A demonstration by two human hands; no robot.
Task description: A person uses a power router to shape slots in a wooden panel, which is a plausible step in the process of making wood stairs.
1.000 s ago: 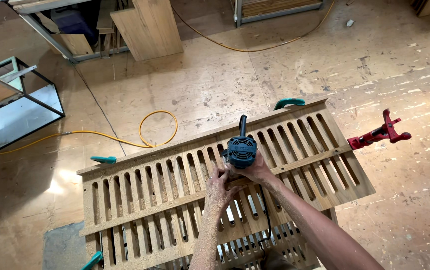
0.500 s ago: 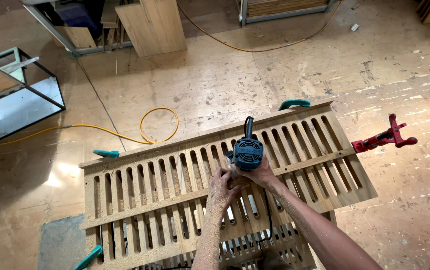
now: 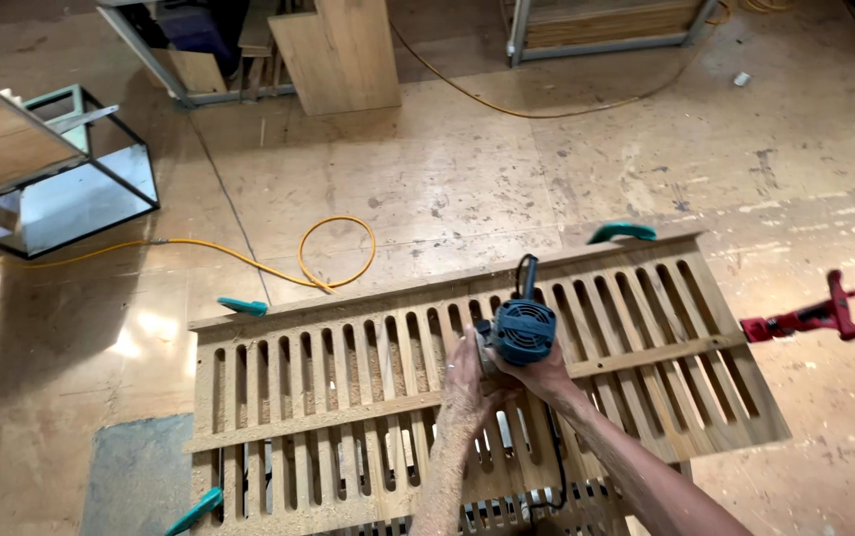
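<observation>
Dusty plywood flooring (image 3: 507, 179) fills the workshop view, with a yellow hose (image 3: 333, 253) looped on it beyond the slotted wooden panel (image 3: 348, 417), which serves as the landmark. A blue handheld router (image 3: 519, 331) stands upright on that panel near its middle rail, cord stub pointing away from the person. Both hands are closed around it: the left hand (image 3: 467, 382) wraps the near left side of the body, and the right hand (image 3: 544, 375) cups the base from the near right. Judging by its compact motor housing, the router is dense, rigid and top-heavy, so low on the body with 2 hands looks like the steadiest hold; its plastic casing may be slick with sawdust. At least 4 teal clamps show around the panel, one at its far edge (image 3: 622, 232), and a red clamp (image 3: 815, 318) sticks out just off its right end. A glass-sided metal frame (image 3: 80, 199) sits well left of the panel.
</observation>
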